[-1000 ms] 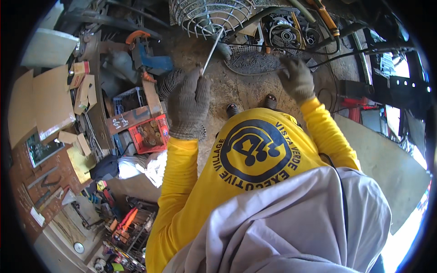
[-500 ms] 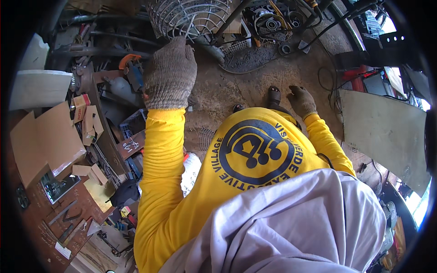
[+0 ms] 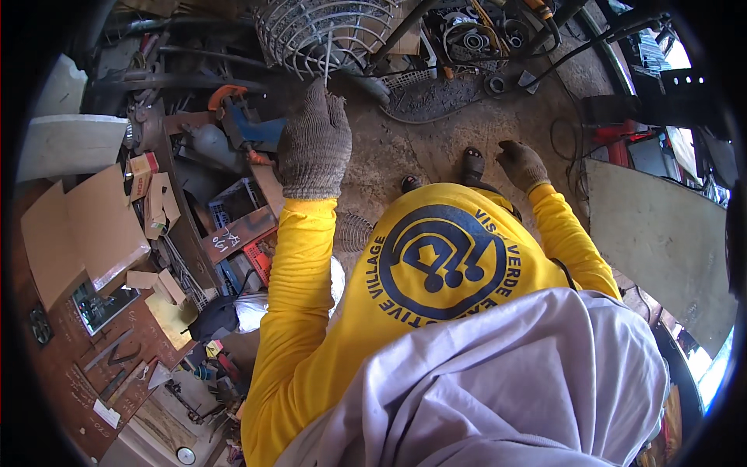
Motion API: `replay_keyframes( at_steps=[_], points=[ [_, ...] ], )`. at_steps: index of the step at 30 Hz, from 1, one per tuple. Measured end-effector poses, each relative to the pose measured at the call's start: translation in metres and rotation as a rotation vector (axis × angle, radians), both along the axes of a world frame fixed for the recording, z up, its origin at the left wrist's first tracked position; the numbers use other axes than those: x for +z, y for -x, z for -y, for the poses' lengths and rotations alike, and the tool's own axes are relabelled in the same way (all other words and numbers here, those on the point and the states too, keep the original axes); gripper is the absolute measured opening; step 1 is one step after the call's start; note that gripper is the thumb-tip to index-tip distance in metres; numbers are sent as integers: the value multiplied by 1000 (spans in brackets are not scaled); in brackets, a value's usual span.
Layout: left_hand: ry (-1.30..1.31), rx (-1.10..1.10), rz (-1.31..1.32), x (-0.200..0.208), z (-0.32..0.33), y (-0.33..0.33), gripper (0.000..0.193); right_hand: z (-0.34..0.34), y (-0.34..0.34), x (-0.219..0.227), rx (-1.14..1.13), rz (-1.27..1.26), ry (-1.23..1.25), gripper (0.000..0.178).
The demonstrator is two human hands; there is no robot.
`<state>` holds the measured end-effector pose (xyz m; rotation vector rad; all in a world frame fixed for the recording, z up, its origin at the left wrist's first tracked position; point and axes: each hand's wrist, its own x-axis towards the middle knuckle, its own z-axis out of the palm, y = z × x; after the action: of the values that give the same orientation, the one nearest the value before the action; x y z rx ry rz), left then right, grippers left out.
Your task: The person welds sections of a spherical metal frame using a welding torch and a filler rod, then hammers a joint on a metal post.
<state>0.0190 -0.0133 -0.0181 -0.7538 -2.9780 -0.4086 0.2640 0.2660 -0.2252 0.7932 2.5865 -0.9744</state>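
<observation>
My left hand (image 3: 315, 144), in a grey-brown knit glove, reaches forward with its fingers closed. A thin pale rod (image 3: 328, 58) sticks up from its fingertips in front of a round wire fan guard (image 3: 288, 31). I cannot tell whether the rod's tip touches the guard's wires. My right hand (image 3: 523, 165), gloved alike, hangs low on the right near my sandalled foot (image 3: 472, 162). Its fingers are loosely bent and apart, with nothing seen in them.
Left of my arm stand a blue tool with an orange handle (image 3: 227, 96), a cardboard box (image 3: 85, 233) and a marked brown bench (image 3: 78, 373). Metal parts (image 3: 475, 40) and a cable (image 3: 436, 121) lie ahead. A pale panel (image 3: 661, 241) leans at right.
My left hand has shifted slightly right and down in the picture, and the rod shows more clearly. The whole view has turned a little. My right hand stays hanging.
</observation>
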Motion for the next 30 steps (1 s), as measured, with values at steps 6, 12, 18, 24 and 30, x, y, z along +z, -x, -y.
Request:
replay_keyframes(
  at_steps=[6,12,18,24,30],
  points=[
    [-62,-31,-39,-10,0,0,38,-16,14,-8,42,-59,2,44],
    [-111,-37,-64,-26,4,6,36,-15,29,1,33,-65,11,42],
    [-120,-39,-66,-31,2,9,36,-24,47,16,-46,-302,0,37],
    [-101,16,-18,-36,-6,6,34,-61,79,82,-317,-763,-105,28],
    [-150,17,-96,-55,9,6,34,-174,106,144,-819,-1156,-640,29]
  ],
)
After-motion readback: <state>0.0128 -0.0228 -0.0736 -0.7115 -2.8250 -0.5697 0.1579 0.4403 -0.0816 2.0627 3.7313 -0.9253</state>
